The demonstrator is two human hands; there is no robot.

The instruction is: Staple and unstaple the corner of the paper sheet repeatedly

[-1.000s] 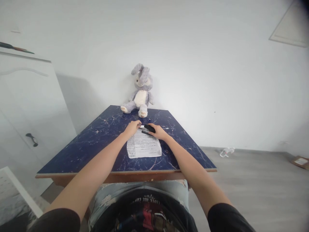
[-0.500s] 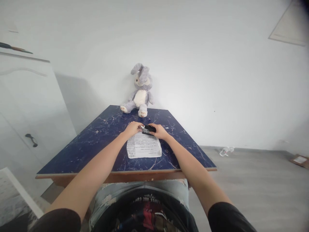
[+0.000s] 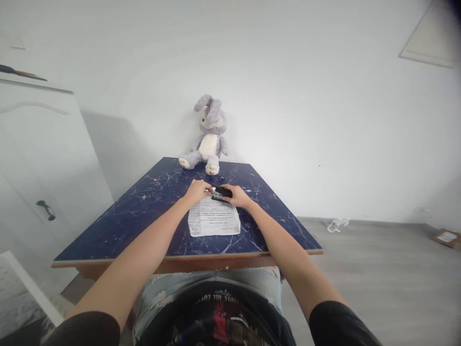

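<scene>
A printed sheet of paper (image 3: 213, 222) lies on the dark blue marbled table (image 3: 144, 211) in front of me. A black stapler (image 3: 222, 192) sits at the paper's far edge. My right hand (image 3: 237, 196) is closed around the stapler's rear. My left hand (image 3: 197, 191) is at the paper's far left corner, its fingers pinched at the stapler's front end. What the left fingers hold is too small to make out.
A grey and white plush rabbit (image 3: 208, 137) sits at the table's far edge against the white wall. A white cabinet (image 3: 39, 158) stands to the left. A crumpled plastic bottle (image 3: 336, 225) and a cardboard piece (image 3: 447, 237) lie on the grey floor to the right.
My left hand's fingertips have closed in against the stapler's front end. The right hand stays on the stapler. The paper has not moved.
</scene>
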